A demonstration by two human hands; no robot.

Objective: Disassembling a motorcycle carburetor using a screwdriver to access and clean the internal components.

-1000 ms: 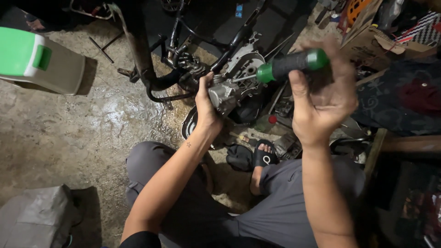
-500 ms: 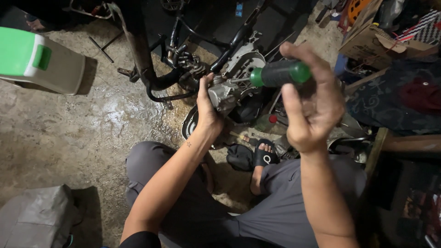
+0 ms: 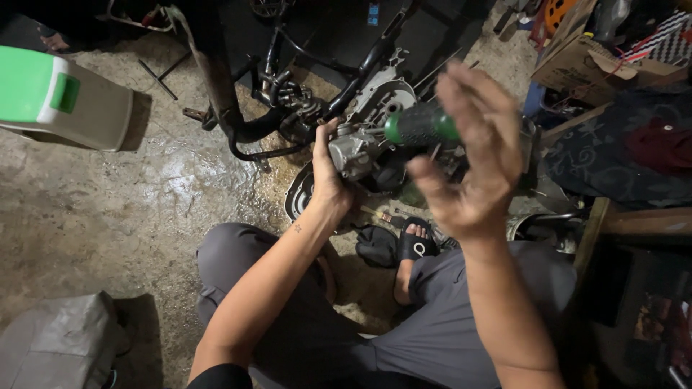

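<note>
My left hand (image 3: 328, 180) grips a small grey metal engine part (image 3: 353, 153) and holds it against the stripped motorbike engine (image 3: 386, 97). The shaft of a green-handled screwdriver (image 3: 419, 126) points left into that part. My right hand (image 3: 476, 169) is raised over the handle with its fingers loosely spread. The handle lies against the fingers and palm. I am squatting, with my grey trousers and a black sandal (image 3: 414, 245) below.
A green and white plastic container (image 3: 61, 101) stands at the far left on the wet concrete floor (image 3: 144, 209). A grey bag (image 3: 58, 342) lies at the bottom left. Cardboard boxes (image 3: 577, 61) and dark cloth fill the right side.
My right hand has loosened from a full fist on the screwdriver handle to spread fingers, and the handle has shifted left and lower. My left hand has stayed on the metal part.
</note>
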